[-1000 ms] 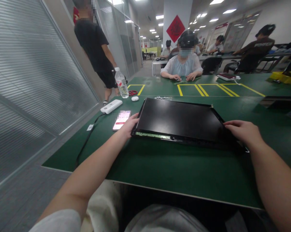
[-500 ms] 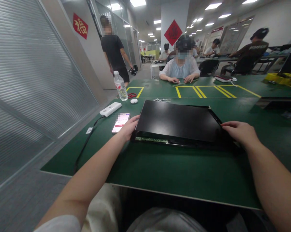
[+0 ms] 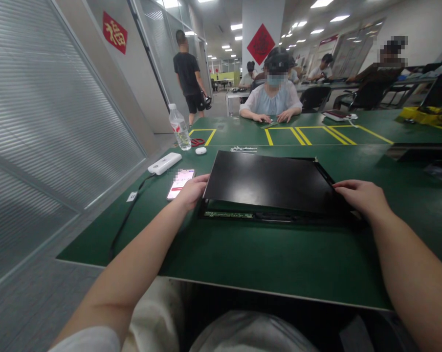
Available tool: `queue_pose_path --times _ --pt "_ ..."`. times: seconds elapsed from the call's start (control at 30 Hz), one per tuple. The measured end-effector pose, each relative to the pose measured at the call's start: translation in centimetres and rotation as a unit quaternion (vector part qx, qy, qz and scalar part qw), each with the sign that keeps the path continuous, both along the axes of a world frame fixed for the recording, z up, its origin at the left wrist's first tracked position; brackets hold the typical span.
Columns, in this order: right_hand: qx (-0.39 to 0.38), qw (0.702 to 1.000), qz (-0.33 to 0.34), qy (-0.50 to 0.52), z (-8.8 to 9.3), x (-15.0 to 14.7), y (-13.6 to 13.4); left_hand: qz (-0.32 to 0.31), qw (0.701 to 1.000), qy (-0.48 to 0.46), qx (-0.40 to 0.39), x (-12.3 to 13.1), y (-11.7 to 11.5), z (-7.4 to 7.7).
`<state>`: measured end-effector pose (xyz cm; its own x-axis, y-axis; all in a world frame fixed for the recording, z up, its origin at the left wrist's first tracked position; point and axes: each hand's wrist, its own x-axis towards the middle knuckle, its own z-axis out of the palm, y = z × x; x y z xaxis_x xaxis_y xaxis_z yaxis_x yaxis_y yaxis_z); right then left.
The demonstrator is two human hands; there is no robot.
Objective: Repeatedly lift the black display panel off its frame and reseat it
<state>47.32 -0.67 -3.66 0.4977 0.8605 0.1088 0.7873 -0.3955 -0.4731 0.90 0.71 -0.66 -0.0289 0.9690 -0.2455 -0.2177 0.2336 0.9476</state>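
A flat black panel point(image 3: 268, 181) lies askew over a black frame point(image 3: 298, 219), its near edge raised so that a gap shows. Inside the gap, at the left, is a green circuit strip point(image 3: 228, 214). My left hand point(image 3: 194, 191) grips the panel's left edge, with its fingertips partly hidden behind it. At the right edge, my right hand point(image 3: 362, 196) pinches the panel between thumb and fingers, close to the frame's right side.
On the green table point(image 3: 265, 264), a phone point(image 3: 180, 184), white power bank point(image 3: 165, 164) with cable, white case point(image 3: 201, 151), bottle point(image 3: 179, 128) and red scissors point(image 3: 197, 142) lie left. Small metallic pieces point(image 3: 243, 149) lie beyond the panel. A person point(image 3: 272, 100) sits opposite.
The gap at the panel's near edge looks wider and more of the circuit strip shows. Both hands keep their hold. A person in black has walked farther away, and the view has shifted slightly.
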Motion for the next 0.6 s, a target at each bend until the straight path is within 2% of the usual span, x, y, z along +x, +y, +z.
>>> queue_pose_path --times 0.47,0.6 --pt "0.011 1.000 -0.006 0.007 -0.07 -0.11 0.13 0.024 0.998 -0.006 0.063 0.06 0.21 -0.69" --pt "0.018 1.000 -0.003 0.012 -0.05 -0.14 0.03 -0.017 0.995 -0.022 0.093 0.08 -0.23 -0.46"
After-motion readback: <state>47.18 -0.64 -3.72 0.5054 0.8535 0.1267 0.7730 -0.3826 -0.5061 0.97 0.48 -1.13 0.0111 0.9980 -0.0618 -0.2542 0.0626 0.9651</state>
